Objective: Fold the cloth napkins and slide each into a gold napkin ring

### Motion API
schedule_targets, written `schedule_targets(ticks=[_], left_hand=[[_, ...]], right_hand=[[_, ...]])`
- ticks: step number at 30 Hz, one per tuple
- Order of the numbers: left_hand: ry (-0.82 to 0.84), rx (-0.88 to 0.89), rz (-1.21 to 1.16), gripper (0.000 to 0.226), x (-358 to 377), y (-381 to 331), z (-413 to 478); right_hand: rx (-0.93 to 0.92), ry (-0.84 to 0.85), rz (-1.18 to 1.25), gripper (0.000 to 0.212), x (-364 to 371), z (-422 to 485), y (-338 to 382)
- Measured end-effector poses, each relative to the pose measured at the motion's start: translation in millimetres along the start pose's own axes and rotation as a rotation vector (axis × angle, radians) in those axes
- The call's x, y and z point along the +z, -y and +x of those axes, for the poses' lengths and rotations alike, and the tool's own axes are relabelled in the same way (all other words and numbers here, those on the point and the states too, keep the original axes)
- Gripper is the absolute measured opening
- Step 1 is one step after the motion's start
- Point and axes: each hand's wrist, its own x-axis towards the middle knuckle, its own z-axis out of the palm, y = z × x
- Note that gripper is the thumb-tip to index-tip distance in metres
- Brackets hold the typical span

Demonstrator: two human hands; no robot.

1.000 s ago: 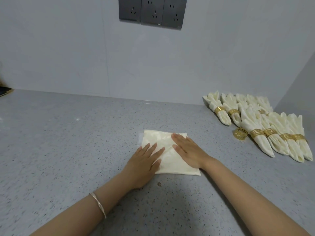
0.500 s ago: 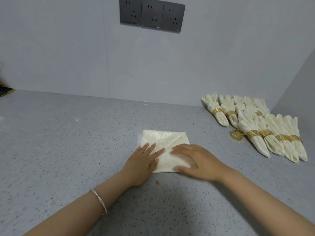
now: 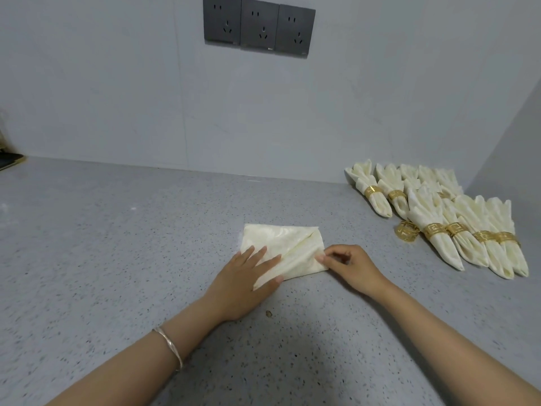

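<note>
A: Where does the napkin (image 3: 288, 247) lie?

B: Flat on the grey counter (image 3: 117, 244), near the middle. It is folded small, and a diagonal flap edge runs from its far right corner toward its near left

A: And the step in hand?

B: I judge it to be the next fold, taken from the right side. To do it well, lift only the layer that is meant to go over, carry it across in one sweep and line the edges up before pressing. The weave looks slippery, so the other side needs weight on it or the whole stack will creep

A: Are the hands set for that?

B: The left hand (image 3: 246, 279) lies palm down on the near left part of the cloth, fingers straight and spread, grasping nothing, only pressing. The right hand (image 3: 351, 266) comes in from the right, knuckles up, fingers curled, their tips nipping the napkin's right edge just above its near right corner

A: And the ring for it?

B: One loose gold ring (image 3: 407, 230) stands to the right, well apart from the napkin, just beside the finished napkins (image 3: 439, 218) lying in rows near the right wall
</note>
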Motion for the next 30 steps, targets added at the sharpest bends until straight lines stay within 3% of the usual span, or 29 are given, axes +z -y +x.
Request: schedule_targets(ticks=[7, 9, 12, 15, 20, 24, 30], left_hand=[[-0.012, -0.015, -0.057, 0.072, -2, -2, 1], [-0.017, -0.021, -0.057, 0.060, -2, -2, 1], [0.000, -0.049, -0.072, 0.047, -4, -1, 5], [0.000, -0.066, -0.072, 0.055, -18, 1, 18], [-0.135, -0.082, -0.018, 0.060, -29, 12, 61], [-0.066, -0.165, 0.012, 0.050, -27, 20, 81], [-0.106, -0.277, 0.270, 0.042, -36, 4, 71]], right_hand=[[0.115, -0.168, -0.044, 0.015, 16, 18, -10], [0.143, -0.182, -0.064, 0.016, 19, 22, -10], [0.164, -0.171, -0.139, 0.018, 21, 26, -9], [0.172, -0.132, -0.222, 0.020, 20, 29, -6], [0.190, -0.087, -0.263, 0.019, 19, 33, -2], [0.207, -0.073, -0.294, 0.018, 19, 32, 0], [0.233, -0.060, -0.402, 0.014, 19, 39, 7]])
